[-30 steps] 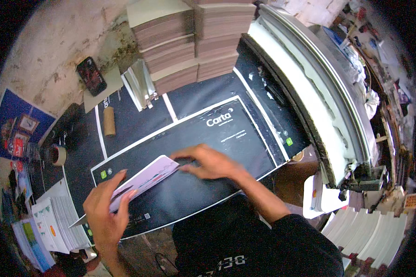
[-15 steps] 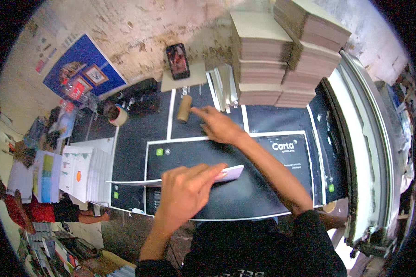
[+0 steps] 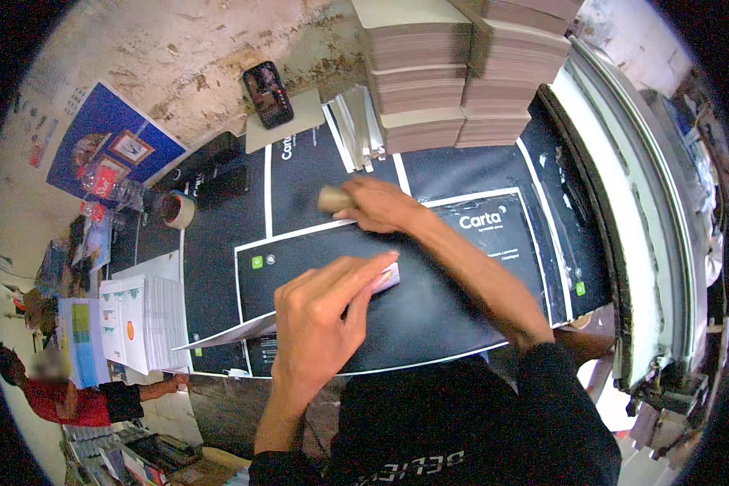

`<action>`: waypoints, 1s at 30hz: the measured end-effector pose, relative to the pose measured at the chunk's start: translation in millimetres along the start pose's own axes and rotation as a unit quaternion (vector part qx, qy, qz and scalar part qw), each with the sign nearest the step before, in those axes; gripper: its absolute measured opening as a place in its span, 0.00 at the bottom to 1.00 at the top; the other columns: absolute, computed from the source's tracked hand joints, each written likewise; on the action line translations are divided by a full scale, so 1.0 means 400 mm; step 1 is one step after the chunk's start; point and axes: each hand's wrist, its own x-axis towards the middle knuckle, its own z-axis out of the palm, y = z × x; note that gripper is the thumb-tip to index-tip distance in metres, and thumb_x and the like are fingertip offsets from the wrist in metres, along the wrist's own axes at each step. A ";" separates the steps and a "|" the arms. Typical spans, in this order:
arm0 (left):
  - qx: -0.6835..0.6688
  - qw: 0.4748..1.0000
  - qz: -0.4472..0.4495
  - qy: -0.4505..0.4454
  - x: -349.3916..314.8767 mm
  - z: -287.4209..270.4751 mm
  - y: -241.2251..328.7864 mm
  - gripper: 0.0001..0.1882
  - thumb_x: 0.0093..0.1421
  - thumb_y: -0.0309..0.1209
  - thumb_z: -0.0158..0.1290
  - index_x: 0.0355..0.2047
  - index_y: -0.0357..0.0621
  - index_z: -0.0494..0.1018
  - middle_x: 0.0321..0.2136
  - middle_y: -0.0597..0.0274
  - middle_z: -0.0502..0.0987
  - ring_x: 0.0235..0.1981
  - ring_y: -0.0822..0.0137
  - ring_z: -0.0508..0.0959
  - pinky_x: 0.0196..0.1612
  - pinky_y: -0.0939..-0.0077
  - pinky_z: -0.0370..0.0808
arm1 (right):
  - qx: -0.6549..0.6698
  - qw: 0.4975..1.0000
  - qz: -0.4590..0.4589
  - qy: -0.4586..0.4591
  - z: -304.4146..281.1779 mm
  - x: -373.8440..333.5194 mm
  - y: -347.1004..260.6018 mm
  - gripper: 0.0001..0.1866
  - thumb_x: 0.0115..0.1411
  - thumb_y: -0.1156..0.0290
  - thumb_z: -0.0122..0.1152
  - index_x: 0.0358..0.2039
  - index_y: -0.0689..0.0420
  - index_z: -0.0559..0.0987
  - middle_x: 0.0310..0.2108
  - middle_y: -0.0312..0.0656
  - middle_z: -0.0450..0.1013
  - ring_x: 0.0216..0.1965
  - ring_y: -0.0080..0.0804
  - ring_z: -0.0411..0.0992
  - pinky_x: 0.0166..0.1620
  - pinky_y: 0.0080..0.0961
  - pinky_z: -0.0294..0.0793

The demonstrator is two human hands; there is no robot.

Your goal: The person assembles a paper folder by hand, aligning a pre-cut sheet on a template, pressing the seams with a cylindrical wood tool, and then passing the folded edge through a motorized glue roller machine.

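Note:
A thin pale sheet of paper point(image 3: 239, 330) is pinched in my left hand point(image 3: 320, 316), raised over the near part of the black worktop. The sheet is seen almost edge-on. Most of its middle is hidden behind the hand, while one end sticks out past the fingertips. Farther off, my right hand point(image 3: 378, 204) closes around one end of a short brown cylinder point(image 3: 330, 199). The cylinder is tilted and slightly blurred, and its right end is covered by the fingers.
Tall stacks of boards point(image 3: 421, 81) stand at the back, beside narrow strips point(image 3: 352, 130). A phone point(image 3: 268, 95) leans near the wall. A tape roll point(image 3: 178, 211) and a stack of printed sheets point(image 3: 158, 320) lie left. A metal machine edge point(image 3: 648, 227) borders the right; a person point(image 3: 77, 397) is at left.
My right hand has taken hold of the brown cylinder, which stood apart before and is now tilted. My left hand still holds the paper. The whole view has shifted.

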 end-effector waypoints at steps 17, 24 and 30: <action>0.006 0.998 -0.054 0.036 -0.017 0.018 0.008 0.12 0.54 0.15 0.58 0.38 0.37 0.82 0.28 0.52 0.81 0.28 0.59 0.83 0.33 0.74 0.76 | 0.631 0.644 0.120 0.416 -0.087 -0.386 -0.276 0.24 0.61 0.64 0.70 0.50 0.65 0.71 0.44 0.46 0.76 0.43 0.30 0.76 0.47 0.28 0.77; 0.026 0.997 -0.050 0.047 -0.020 0.019 0.001 0.10 0.53 0.17 0.60 0.36 0.38 0.82 0.28 0.52 0.82 0.28 0.59 0.84 0.32 0.72 0.77 | 0.605 0.685 0.130 0.385 -0.117 -0.386 -0.253 0.24 0.60 0.63 0.71 0.49 0.65 0.72 0.42 0.44 0.77 0.42 0.29 0.77 0.48 0.29 0.78; 0.029 0.997 -0.053 0.043 -0.027 0.011 -0.007 0.10 0.53 0.18 0.61 0.36 0.38 0.82 0.29 0.52 0.83 0.29 0.59 0.84 0.32 0.73 0.77 | 0.617 0.687 0.105 0.369 -0.158 -0.364 -0.282 0.25 0.59 0.65 0.72 0.49 0.67 0.72 0.43 0.46 0.77 0.43 0.31 0.78 0.48 0.31 0.80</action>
